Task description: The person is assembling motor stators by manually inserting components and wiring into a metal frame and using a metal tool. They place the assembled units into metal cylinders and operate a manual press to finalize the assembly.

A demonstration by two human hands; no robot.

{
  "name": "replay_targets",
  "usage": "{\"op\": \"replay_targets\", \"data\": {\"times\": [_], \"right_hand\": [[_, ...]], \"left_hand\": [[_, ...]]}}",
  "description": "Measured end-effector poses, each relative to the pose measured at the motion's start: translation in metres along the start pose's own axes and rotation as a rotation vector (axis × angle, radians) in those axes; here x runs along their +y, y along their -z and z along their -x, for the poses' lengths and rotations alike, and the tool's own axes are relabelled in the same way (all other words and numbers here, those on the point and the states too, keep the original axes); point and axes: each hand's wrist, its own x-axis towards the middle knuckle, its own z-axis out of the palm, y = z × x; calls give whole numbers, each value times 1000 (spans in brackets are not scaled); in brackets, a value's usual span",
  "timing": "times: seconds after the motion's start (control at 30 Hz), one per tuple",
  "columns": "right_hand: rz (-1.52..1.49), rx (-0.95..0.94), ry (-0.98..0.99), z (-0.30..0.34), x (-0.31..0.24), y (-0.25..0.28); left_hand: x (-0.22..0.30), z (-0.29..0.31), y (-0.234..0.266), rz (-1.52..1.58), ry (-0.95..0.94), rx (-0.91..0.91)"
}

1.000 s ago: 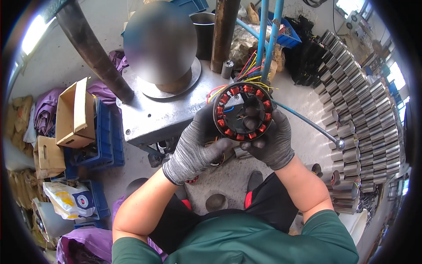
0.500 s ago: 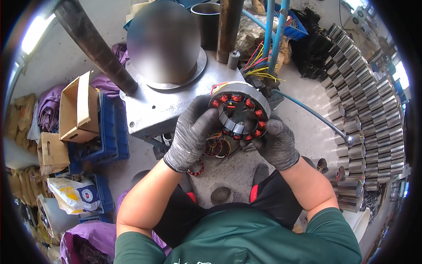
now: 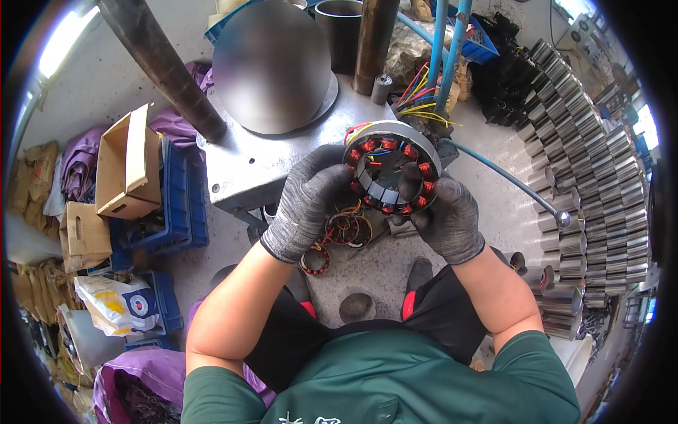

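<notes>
A motor stator [image 3: 422, 145] is held up before me, a grey steel ring with copper-red coils around its inside and pale metal faces between them. My left hand [image 3: 308, 201], in a grey knit glove, grips its left side with the thumb along the edge. The gloved right hand [image 3: 452, 220] closes on the lower right side, its fingertips partly hidden by the ring. Red and yellow wires come off the stator's upper left. Below my hands, several more wound stators [image 3: 316, 261] lie low down near my feet.
Ahead stands a metal press table [image 3: 247, 173] with dark posts [image 3: 164, 69] and a small steel cylinder [image 3: 381, 90]. A blue lever with a ball end [image 3: 563, 219] sticks out rightward. Stacked steel cylinders [image 3: 600, 184] line the right. Blue crates [image 3: 180, 205] and cardboard boxes [image 3: 131, 166] stand left.
The stator has turned and tilted slightly in both hands, showing more of its coil face. It sits a little further right in view. Both hands keep their grip.
</notes>
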Motion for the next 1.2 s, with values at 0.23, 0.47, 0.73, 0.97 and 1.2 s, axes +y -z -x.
{"op": "replay_targets", "data": {"times": [0.23, 0.47, 0.73, 0.97, 1.2], "right_hand": [[46, -65, -10, -2, 0, 6], [10, -17, -5, 0, -1, 0], [-135, -18, -77, -6, -4, -2], [-88, -53, -100, -7, -6, 4], [179, -30, -110, -13, -15, 14]], "left_hand": [[6, -3, 2, -57, 91, 12], [-5, -10, 15, 223, 178, -6], [6, -3, 2, -115, 147, -3], [2, -10, 17, -51, 212, -28], [7, -8, 17, -321, 42, 52]]}}
